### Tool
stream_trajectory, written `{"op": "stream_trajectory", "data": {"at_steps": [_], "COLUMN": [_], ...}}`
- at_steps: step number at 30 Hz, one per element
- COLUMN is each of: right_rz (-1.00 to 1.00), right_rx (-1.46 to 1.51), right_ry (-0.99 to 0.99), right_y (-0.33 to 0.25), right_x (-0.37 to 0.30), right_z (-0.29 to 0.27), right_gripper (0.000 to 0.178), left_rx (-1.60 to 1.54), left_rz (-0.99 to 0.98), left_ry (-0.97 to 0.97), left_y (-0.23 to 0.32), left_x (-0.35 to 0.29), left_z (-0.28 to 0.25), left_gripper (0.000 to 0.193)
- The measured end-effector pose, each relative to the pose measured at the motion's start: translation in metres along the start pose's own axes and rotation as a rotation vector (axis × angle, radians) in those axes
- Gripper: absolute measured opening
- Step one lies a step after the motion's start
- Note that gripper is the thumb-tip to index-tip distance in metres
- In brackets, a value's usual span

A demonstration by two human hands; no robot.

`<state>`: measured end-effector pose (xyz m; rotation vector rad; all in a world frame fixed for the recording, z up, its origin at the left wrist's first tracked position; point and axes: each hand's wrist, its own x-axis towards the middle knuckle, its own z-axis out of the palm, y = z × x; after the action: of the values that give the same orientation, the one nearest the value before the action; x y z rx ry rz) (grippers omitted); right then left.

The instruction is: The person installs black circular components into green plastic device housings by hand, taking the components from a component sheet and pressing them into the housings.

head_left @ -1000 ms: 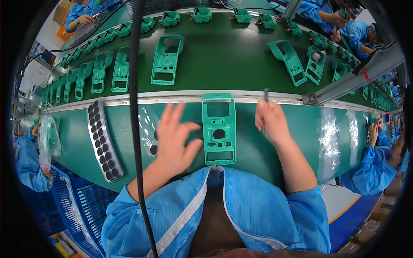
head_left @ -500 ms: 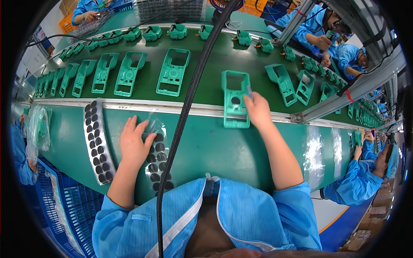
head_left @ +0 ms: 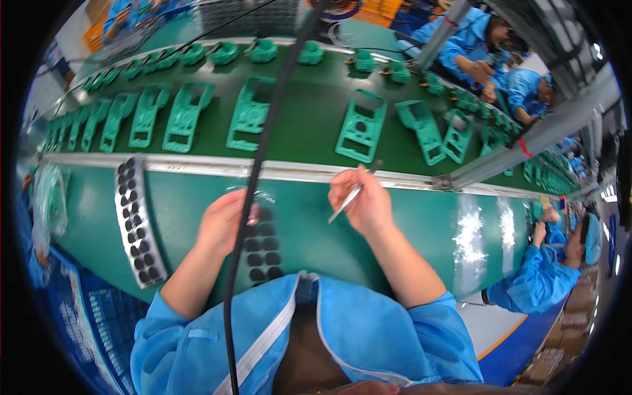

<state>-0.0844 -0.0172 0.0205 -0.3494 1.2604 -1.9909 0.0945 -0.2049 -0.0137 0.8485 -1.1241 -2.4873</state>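
Note:
My left hand point(head_left: 222, 222) pinches the upper end of a clear sheet of dark round stickers point(head_left: 263, 245), lifting that end off the green bench. A black cable crosses in front of the fingertips and part of the sheet. In my right hand point(head_left: 370, 205) is a pair of metal tweezers point(head_left: 347, 203), held slantwise with one end pointing down toward the bench. Beyond this hand, a green plastic housing point(head_left: 356, 140) lies on the dark green belt, apart from the fingers. To the left rests a second strip of dark round stickers point(head_left: 137, 224) on white backing.
More green housings point(head_left: 189, 118) line the belt point(head_left: 309, 125), with smaller green parts point(head_left: 262, 51) along its far side. A metal rail point(head_left: 309, 172) separates belt and bench. Clear film strips point(head_left: 469, 240) lie at right. A metal post point(head_left: 480, 168) and co-workers point(head_left: 540, 263) are nearby.
My right hand has let go of the green housing, now on the belt, and drawn back with the tweezers. My left hand has shifted right and raised the sticker sheet's end.

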Motion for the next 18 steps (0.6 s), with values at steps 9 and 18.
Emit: {"op": "stream_trajectory", "data": {"at_steps": [9,18], "right_rz": [0.095,0.087], "right_rx": [-0.313,-0.587], "right_ry": [-0.205,-0.3], "right_y": [0.029,0.022], "right_x": [0.001,0.013], "right_z": [0.006,0.002], "right_gripper": [0.02,0.013], "left_rx": [0.261,0.315], "left_rz": [-0.166,-0.229], "left_ry": [-0.251,-0.415], "left_y": [-0.002,0.006], "left_x": [0.019,0.03], "left_z": [0.004,0.003], "left_gripper": [0.04,0.04]}}
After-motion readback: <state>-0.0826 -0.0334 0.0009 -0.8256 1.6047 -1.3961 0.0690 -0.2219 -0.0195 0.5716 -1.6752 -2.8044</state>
